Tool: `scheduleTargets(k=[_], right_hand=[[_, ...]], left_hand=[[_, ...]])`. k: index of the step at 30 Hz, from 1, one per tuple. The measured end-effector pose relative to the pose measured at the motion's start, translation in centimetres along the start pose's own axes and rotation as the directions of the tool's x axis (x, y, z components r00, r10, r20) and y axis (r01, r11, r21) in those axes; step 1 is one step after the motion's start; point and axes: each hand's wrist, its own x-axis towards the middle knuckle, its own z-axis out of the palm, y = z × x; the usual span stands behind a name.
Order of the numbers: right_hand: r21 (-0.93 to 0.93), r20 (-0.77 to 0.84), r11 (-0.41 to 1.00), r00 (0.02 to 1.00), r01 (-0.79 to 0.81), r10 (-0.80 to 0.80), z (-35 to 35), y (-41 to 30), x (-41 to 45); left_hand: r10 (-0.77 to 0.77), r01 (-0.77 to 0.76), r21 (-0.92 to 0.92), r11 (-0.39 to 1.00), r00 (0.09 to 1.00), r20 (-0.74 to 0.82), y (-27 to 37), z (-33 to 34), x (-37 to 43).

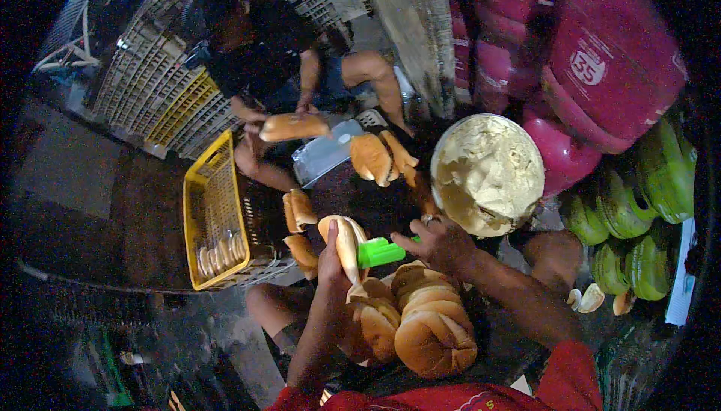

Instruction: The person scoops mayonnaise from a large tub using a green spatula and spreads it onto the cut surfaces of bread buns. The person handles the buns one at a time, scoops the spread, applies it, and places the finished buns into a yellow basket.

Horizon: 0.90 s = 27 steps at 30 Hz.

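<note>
My left hand [333,261] holds a split bread roll [341,242] upright, its cut side turned to the right. In my right hand [442,243] is a bright green plastic spatula [381,252], its broad blade against the roll's opening. A round tub of pale yellow cream [489,168] stands just beyond my right hand, its surface scooped unevenly. Close to my body, below both hands, lies a row of browned rolls [435,326] pressed together, with more rolls [376,321] to their left. Several other rolls [370,158] rest farther out on the dark surface.
Across from me a co-worker [256,44] holds a long roll [296,127] above clear plastic packaging [328,152]. A yellow-rimmed plastic crate [189,225] at left contains wrapped pieces. Stacked crates [163,84] stand behind. Pink gas cylinders [608,56] and green ones [619,202] crowd the right.
</note>
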Motion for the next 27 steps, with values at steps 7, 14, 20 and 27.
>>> scheduleTargets(k=[7, 14, 20, 27], right_hand=[[-0.065, 0.052, 0.99, 0.991, -0.122, 0.126, 0.2, 0.6, -1.0], [0.073, 0.004, 0.876, 0.879, -0.476, 0.477, -3.7, 4.2, -3.0], [0.107, 0.144, 0.792, 0.798, -0.601, 0.585, -4.6, 4.7, -2.7], [0.09, 0.11, 0.819, 0.823, -0.566, 0.557, -4.5, 6.7, -3.6]], left_hand=[[0.142, -0.11, -0.249, 0.962, 0.983, 0.115, 1.8, -4.7, 2.8], [0.531, -0.53, 0.414, 0.739, 0.838, 0.126, 0.4, -10.0, 10.7], [0.329, -0.194, 0.545, -0.816, 0.619, 0.713, -5.8, -7.5, 15.2], [-0.265, -0.356, 0.701, -0.618, 0.934, 0.241, 3.4, -2.7, 22.0]])
